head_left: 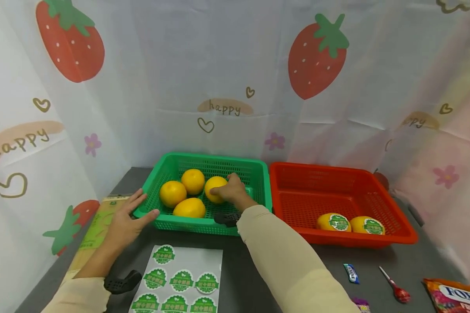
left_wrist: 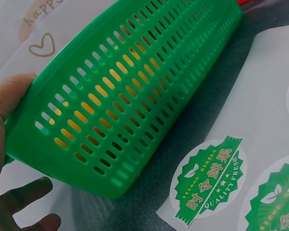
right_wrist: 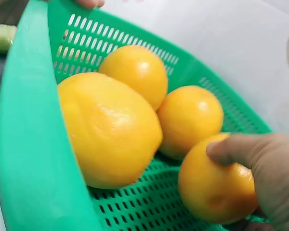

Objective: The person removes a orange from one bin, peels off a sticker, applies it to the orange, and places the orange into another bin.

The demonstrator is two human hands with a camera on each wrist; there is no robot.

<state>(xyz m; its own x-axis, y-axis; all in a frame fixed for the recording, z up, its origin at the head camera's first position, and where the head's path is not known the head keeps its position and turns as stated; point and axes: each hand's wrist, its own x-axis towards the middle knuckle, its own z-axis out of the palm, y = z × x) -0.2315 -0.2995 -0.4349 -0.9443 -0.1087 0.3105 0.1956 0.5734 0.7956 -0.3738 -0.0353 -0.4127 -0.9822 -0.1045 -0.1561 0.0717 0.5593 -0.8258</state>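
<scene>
My right hand reaches into a green plastic basket and grips an orange. In the right wrist view its thumb presses on the top of that orange, with the other fingers mostly hidden. Three more oranges lie beside it: one at the back, one at the left and a larger one at the front. My left hand holds the basket's front left corner, thumb at the rim and lower fingers spread outside.
A red basket stands to the right with two stickered oranges in it. A sheet of round green stickers lies in front. Nearer right are a small blue wrapper, a lollipop and a candy bag.
</scene>
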